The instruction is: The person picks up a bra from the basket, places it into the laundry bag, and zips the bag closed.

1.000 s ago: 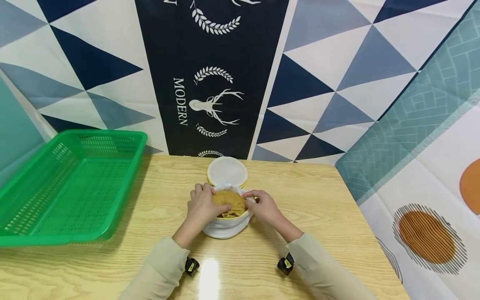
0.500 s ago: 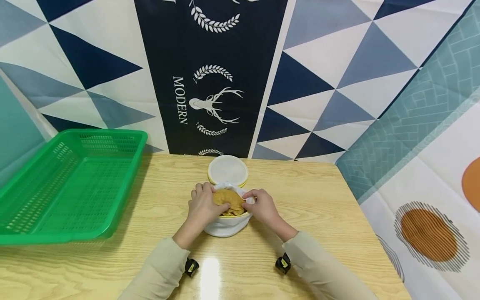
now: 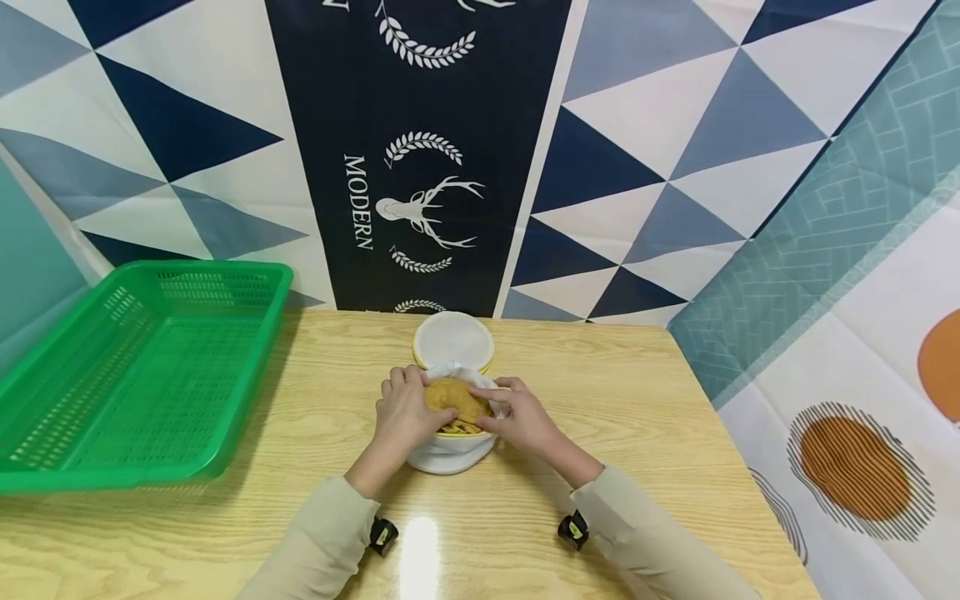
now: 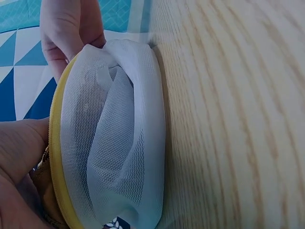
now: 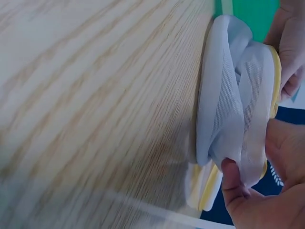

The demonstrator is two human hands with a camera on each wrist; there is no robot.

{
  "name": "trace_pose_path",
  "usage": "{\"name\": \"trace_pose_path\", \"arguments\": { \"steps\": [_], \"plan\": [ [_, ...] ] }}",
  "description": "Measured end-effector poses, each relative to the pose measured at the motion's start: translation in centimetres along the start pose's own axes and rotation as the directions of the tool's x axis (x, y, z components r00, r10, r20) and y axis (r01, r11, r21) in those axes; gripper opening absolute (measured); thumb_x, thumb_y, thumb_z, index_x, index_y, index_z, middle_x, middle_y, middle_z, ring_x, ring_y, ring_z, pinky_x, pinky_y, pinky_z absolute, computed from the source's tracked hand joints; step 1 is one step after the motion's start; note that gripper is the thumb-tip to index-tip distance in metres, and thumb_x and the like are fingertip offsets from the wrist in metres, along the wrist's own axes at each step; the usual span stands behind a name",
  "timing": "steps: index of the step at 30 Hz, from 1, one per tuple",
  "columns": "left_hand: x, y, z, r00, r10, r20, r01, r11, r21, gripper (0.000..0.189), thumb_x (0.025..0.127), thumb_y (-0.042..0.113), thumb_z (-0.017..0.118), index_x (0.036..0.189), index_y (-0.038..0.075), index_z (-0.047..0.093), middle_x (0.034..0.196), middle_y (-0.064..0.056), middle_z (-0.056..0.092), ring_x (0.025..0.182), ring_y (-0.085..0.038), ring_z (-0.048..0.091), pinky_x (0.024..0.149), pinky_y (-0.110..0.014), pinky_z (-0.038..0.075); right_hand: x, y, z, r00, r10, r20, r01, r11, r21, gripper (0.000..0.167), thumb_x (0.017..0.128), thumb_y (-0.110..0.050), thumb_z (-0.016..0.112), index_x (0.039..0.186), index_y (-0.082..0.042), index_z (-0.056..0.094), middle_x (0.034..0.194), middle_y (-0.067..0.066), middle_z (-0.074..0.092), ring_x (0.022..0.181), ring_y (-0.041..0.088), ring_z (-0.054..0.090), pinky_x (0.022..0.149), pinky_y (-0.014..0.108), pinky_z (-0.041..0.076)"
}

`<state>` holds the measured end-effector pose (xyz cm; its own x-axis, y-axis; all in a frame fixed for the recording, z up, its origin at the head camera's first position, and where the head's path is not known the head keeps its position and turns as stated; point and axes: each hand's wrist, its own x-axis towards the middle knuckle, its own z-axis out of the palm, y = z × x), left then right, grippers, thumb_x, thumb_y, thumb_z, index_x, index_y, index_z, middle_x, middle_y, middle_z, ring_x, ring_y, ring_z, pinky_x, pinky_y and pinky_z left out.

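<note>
A white mesh laundry bag (image 4: pixel 112 129) with a yellow rim stands on the table, its round mouth facing up. Mustard-coloured cloth (image 3: pixel 453 396), bunched and rounded on top, fills the mouth; its kind cannot be made out. My left hand (image 3: pixel 405 408) grips the bag's left side, thumb on the cloth and fingers over the outside. On the other side my right hand (image 3: pixel 525 417) holds the bag's rim, forefinger and thumb reaching over the cloth. In the right wrist view, one right fingertip (image 5: pixel 229 168) presses the outer mesh wall.
Right behind the bag lies a round white piece (image 3: pixel 453 340) with a yellow edge. A green plastic basket (image 3: pixel 150 392) stands at the left of the wooden table (image 3: pixel 600 383). Patterned cloth (image 3: pixel 420 167) hangs along the back.
My right hand has shifted its fingers from the rim at the back right inward, over the mustard cloth. The left hand has stayed in place.
</note>
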<state>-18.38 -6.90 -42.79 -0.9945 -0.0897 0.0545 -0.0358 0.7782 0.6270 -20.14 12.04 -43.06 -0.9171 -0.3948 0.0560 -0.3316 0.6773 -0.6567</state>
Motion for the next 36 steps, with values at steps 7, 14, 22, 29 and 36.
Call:
{"name": "trace_pose_path", "arguments": {
  "steps": [7, 14, 22, 29, 36],
  "plan": [
    [-0.2, -0.1, -0.6, 0.999, 0.020, 0.035, -0.016, 0.994, -0.107, 0.058, 0.075, 0.053, 0.072, 0.107, 0.009, 0.050, 0.114, -0.016, 0.043, 0.102, -0.032, 0.041, 0.078, -0.046, 0.040, 0.2, 0.0, 0.5, 0.997, 0.002, -0.072, -0.005, 0.999, -0.046, 0.036, 0.079, -0.020, 0.075, 0.114, -0.016, 0.069, 0.123, 0.018, 0.054, 0.107, 0.028, 0.054, 0.082, 0.041, 0.049],
    [0.1, -0.3, -1.2, 0.995, 0.007, 0.103, 0.011, 0.985, -0.173, 0.041, 0.080, 0.037, 0.068, 0.107, 0.010, 0.052, 0.121, -0.017, 0.041, 0.107, -0.033, 0.038, 0.083, -0.048, 0.038, 0.4, -0.1, 0.5, 0.995, 0.026, -0.096, -0.029, 0.999, -0.032, 0.026, 0.079, -0.018, 0.076, 0.104, -0.011, 0.073, 0.114, 0.014, 0.056, 0.101, 0.026, 0.056, 0.084, 0.042, 0.050],
    [0.0, -0.4, -0.9, 0.999, 0.032, 0.027, -0.028, 0.990, -0.136, 0.042, 0.073, 0.024, 0.079, 0.103, 0.010, 0.054, 0.121, -0.017, 0.043, 0.110, -0.035, 0.040, 0.085, -0.049, 0.038, 0.5, -0.3, 0.2, 0.999, 0.031, -0.006, -0.032, 0.997, -0.067, 0.044, 0.071, -0.034, 0.081, 0.106, -0.010, 0.070, 0.113, 0.012, 0.053, 0.096, 0.021, 0.052, 0.084, 0.038, 0.047],
    [-0.2, -0.5, 0.0, 0.995, 0.084, -0.061, -0.087, 0.995, -0.053, 0.042, 0.072, 0.024, 0.081, 0.100, 0.010, 0.053, 0.116, -0.016, 0.045, 0.107, -0.034, 0.043, 0.082, -0.048, 0.040, 0.8, -0.4, 0.6, 0.997, 0.073, 0.006, -0.072, 0.994, -0.081, 0.054, 0.066, -0.039, 0.083, 0.105, -0.005, 0.068, 0.112, 0.011, 0.051, 0.094, 0.020, 0.051, 0.084, 0.036, 0.048],
    [-0.2, -0.6, -0.5, 0.996, 0.087, 0.018, -0.084, 0.992, -0.099, 0.043, 0.076, 0.030, 0.077, 0.105, 0.010, 0.054, 0.120, -0.017, 0.044, 0.110, -0.034, 0.041, 0.085, -0.048, 0.039, 0.6, -0.6, 1.0, 0.995, 0.093, -0.048, -0.096, 0.993, -0.070, 0.042, 0.069, -0.030, 0.083, 0.095, -0.003, 0.064, 0.108, 0.014, 0.051, 0.091, 0.023, 0.054, 0.083, 0.038, 0.049]
  ]
}}
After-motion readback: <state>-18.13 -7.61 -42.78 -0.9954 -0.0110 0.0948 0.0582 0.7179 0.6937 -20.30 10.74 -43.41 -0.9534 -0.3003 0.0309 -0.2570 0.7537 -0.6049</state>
